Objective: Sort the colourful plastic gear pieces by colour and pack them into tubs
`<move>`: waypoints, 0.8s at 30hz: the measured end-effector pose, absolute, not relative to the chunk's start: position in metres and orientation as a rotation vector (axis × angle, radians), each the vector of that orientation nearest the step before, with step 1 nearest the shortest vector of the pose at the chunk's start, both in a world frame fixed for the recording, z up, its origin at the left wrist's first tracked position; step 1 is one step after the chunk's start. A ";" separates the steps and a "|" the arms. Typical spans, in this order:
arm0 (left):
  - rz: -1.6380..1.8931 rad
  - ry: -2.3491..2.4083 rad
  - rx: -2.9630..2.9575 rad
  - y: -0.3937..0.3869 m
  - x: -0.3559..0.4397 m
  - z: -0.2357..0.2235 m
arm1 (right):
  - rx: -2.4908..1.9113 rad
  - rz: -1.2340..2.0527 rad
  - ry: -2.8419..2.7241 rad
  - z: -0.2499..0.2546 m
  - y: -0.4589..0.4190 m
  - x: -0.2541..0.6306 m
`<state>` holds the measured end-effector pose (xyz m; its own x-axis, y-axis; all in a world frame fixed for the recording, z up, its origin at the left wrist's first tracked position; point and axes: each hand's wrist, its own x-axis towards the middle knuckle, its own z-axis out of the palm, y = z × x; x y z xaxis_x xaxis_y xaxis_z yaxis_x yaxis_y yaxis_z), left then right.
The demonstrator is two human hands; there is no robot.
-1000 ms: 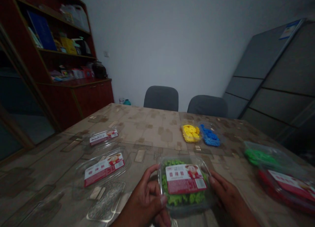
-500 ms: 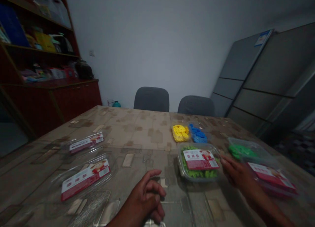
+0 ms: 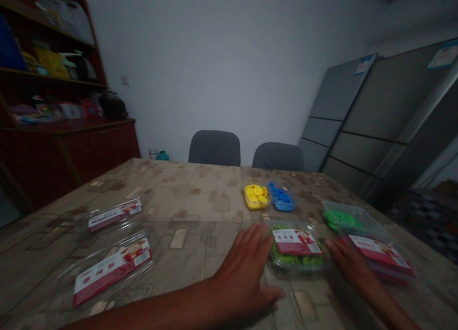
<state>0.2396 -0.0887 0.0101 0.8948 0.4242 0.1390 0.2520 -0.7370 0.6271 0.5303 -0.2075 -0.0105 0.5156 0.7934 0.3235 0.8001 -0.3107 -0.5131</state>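
Note:
A clear plastic box (image 3: 296, 264) holding light-green pieces sits on the table, its lid bearing a red-and-white label. My left hand (image 3: 246, 268) is at its left side, fingers stretched out and thumb apart, appearing to touch the edge. On the opposite side my right hand (image 3: 348, 265) has its extended fingertips at or close to the box's right edge; some of its fingers are hidden. Just right of that hand is another labelled clear box (image 3: 381, 258), in front of an open box of green pieces (image 3: 343, 220).
Behind stand small clear boxes of yellow pieces (image 3: 256, 197) and blue pieces (image 3: 282, 198). Two labelled clear lids (image 3: 112, 268) (image 3: 115, 215) lie on the left of the patterned table (image 3: 200, 201). Grey chairs (image 3: 214, 147) line the far edge.
My left hand has swung right and forward to the light-green box, its curled fingers now straightened. The box has shifted slightly right and nearer. The view has turned a little to the right.

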 end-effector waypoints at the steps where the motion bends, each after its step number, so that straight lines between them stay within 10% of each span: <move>1: 0.301 0.452 2.518 -0.086 0.253 0.017 | -2.202 -0.087 -1.324 -0.009 -0.209 0.527; 24: 0.403 0.577 2.861 -0.060 0.360 0.026 | -1.993 -0.312 -2.031 -0.004 -0.191 0.550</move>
